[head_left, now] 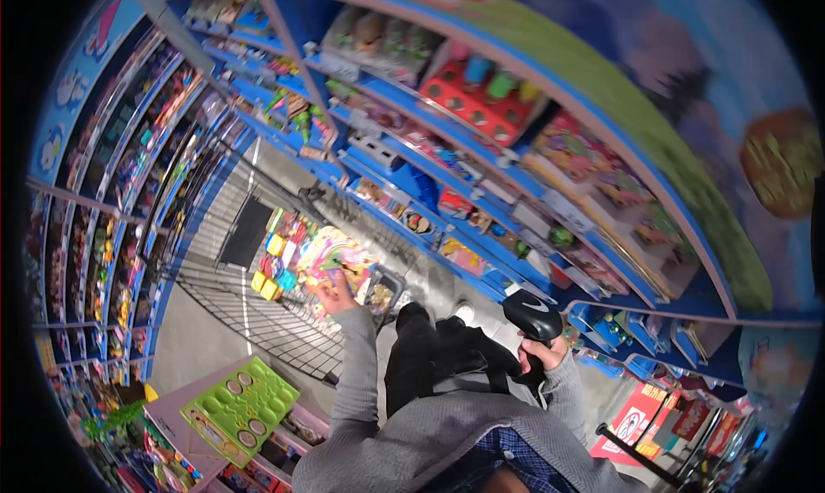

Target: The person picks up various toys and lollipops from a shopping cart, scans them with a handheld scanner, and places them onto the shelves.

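My right hand (543, 354) is wrapped round the grip of a black handheld barcode scanner (531, 316), its head tilted toward the shelves. On the other side, my left hand (335, 292) is held over a wire shopping cart (232, 308). Its fingers look apart, with nothing clearly visible in them. Below and beyond that hand, colourful packaged toys (344, 246) lie in the cart, with small yellow packs (266, 285) among them. A dark grey basket (384, 289) holding small items is just right of my left wrist.
Blue shelves (481, 192) packed with toys curve along the right and far side. More stocked shelves (129, 167) stand at the left. A green tray display (241, 407) sits at lower left. A red sign (632, 424) is at lower right.
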The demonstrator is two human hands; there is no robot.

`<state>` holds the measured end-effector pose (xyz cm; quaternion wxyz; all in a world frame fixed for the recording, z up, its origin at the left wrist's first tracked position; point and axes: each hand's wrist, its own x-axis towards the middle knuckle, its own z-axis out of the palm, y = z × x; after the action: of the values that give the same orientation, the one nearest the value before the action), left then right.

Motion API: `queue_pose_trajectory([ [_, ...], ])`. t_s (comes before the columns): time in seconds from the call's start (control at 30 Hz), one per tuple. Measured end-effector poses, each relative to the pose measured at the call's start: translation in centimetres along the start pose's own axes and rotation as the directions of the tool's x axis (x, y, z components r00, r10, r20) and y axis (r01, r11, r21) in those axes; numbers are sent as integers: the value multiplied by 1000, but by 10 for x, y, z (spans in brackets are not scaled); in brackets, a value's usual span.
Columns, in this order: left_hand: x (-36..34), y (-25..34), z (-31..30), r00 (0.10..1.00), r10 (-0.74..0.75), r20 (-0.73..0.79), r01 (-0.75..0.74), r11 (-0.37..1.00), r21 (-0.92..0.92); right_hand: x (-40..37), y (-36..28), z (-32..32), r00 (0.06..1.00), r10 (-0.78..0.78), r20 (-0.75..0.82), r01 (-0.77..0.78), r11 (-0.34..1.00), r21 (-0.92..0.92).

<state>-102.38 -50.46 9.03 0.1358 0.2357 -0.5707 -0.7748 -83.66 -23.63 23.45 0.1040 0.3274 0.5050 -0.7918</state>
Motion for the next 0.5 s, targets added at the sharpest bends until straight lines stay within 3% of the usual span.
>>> queue_pose_trajectory([
  [0.1, -68, 35, 63, 945, -44, 324, 57, 998, -32, -22, -5, -27, 995, -103, -8, 103, 994, 21],
  [0.23, -137, 57, 116, 759, -67, 647, 156, 985, -81, -51, -17, -52, 948, -317, -24, 317, 947, 51],
  [0.3, -164, 74, 136, 639, -149, 755, 358, 926, -121, -66, -21, -59, 920, -384, -72, 389, 918, 79],
  [0.5, -195, 80, 167, 459, -157, 875, 421, 905, -59, -94, -13, -77, 857, -474, -201, 504, 851, 145],
])
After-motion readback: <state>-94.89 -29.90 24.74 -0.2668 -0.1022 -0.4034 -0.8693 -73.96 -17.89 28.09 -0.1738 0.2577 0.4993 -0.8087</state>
